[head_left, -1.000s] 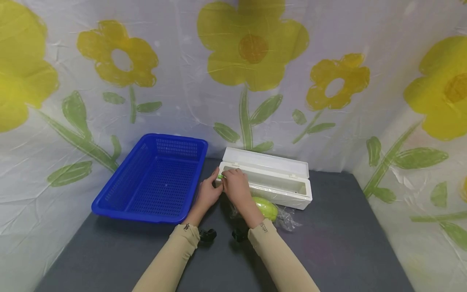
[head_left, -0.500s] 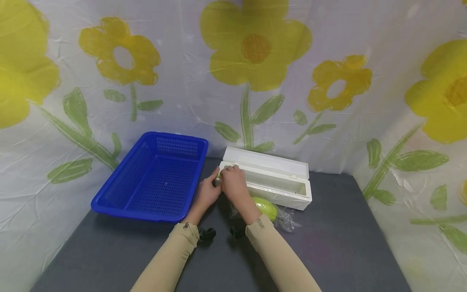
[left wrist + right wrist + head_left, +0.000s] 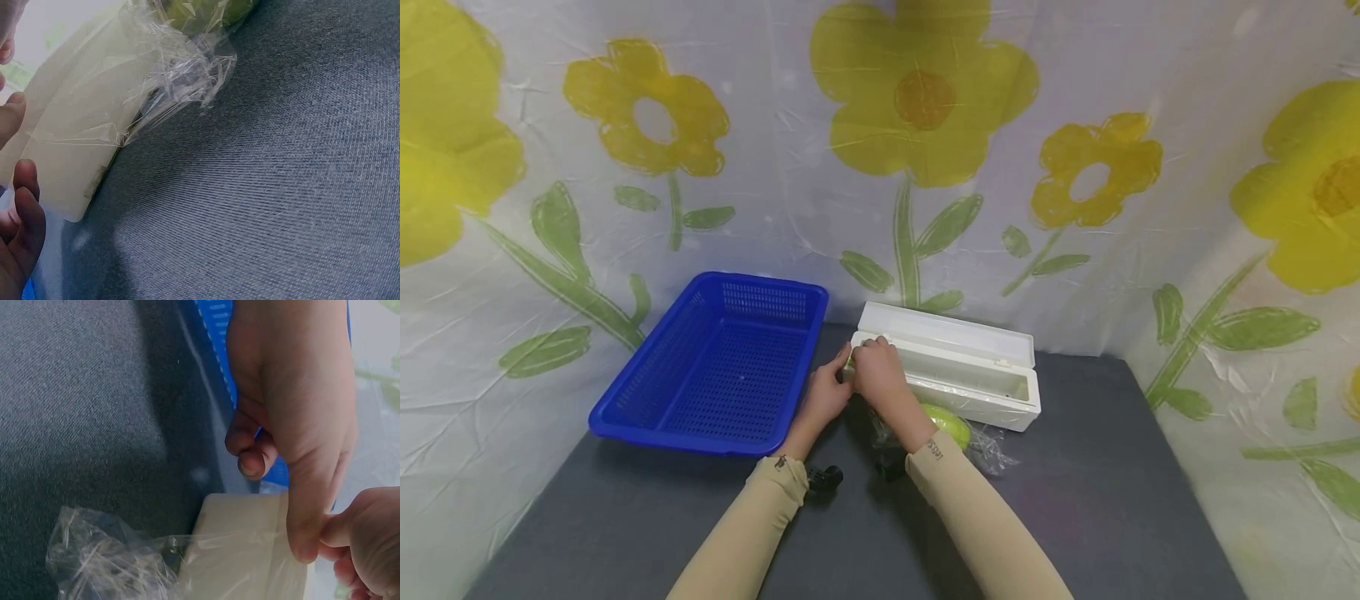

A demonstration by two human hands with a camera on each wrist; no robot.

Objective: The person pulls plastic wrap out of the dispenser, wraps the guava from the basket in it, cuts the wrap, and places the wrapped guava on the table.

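A long white cling film dispenser [image 3: 973, 403] stands with its lid [image 3: 955, 329] raised. My left hand [image 3: 826, 393] is at its left end, thumb and index finger on the corner. My right hand [image 3: 883, 373] is beside it, fingers curled down by a small green piece [image 3: 850, 363], largely hidden; its exact hold is not clear. Clear film [image 3: 237, 550] stretches down the dispenser's front, bunching up [image 3: 187, 75] near the table. A light green, rounded piece of produce [image 3: 951, 426], partly behind my right wrist, lies in film before the box.
To the left stands a blue perforated basket [image 3: 606, 425], close to my left forearm. The grey tabletop [image 3: 1105, 500] runs back to a flower-print curtain [image 3: 767, 167]. Black wrist camera mounts [image 3: 825, 479] sit at my cuffs.
My right hand has shifted slightly left at the dispenser's end, and the green piece is now more covered. My left hand, basket and produce have stayed nearly still.
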